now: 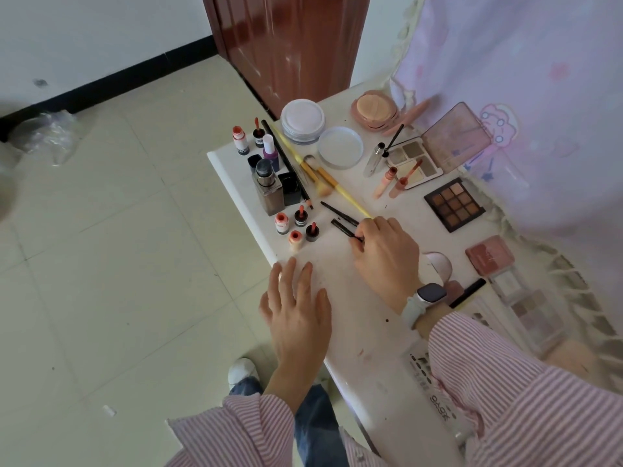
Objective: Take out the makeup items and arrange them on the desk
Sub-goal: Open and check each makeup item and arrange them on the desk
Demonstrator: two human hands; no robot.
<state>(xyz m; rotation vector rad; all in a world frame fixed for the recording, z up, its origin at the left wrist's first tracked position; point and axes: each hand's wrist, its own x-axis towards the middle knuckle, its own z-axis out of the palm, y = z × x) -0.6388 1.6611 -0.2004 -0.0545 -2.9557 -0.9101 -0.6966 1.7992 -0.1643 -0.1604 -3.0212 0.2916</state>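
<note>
Right hand [384, 254], wearing a pale watch [425, 298] at the wrist, rests on the white worktop [364, 332] with its fingertips curled round 2 thin dark pencils [344, 222] that lie side by side, pointing toward the far left. Its knuckles touch the near tip of a long yellow brush [340, 188]. Left hand [296, 308] hovers with fingers spread and straight over the near left edge of the worktop, holding nothing.

Just left of the pencils stand 4 small lip tubes [296, 227], 2 with dark caps and 2 pale. Farther along the left edge are a square foundation bottle [268, 190], a purple bottle [269, 151] and 2 more small tubes. At the far end sit a round powder jar [302, 121], its clear lid [340, 147] and a peach puff compact [376, 111]. To the right lie an open eyeshadow palette [438, 146], a dark 9-pan palette [454, 203] and a pink blush compact [490, 256].
</note>
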